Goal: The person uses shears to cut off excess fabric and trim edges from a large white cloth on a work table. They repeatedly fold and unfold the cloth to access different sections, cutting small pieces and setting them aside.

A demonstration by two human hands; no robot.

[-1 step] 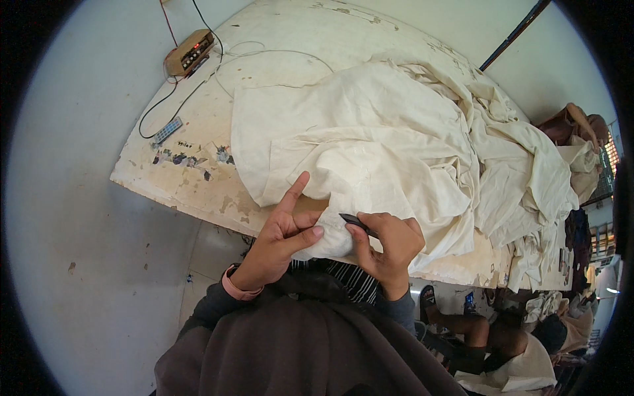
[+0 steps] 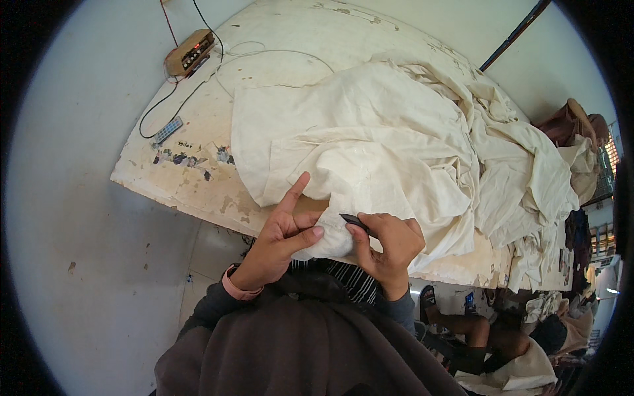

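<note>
A large cream cloth [image 2: 396, 178] lies in loose folds, its near corner drawn up over the table's front edge toward me. My left hand [image 2: 274, 241] pinches this corner between the thumb and bent fingers, while the index finger points away, stretched out. Gripped in my right hand [image 2: 393, 247] is a small black pointed tool [image 2: 356, 224]. Its tip rests at the cloth, just right of my left thumb. Whether it has blades cannot be made out. A pink band [image 2: 239, 285] circles my left wrist.
The worn cream table [image 2: 142, 173] has peeling paint. A brown box with knobs and a red light [image 2: 190, 53], cables and a grey remote control [image 2: 168, 131] lie at its left end. People are at the right: one beyond the table [image 2: 571, 129], another with bare legs [image 2: 465, 323].
</note>
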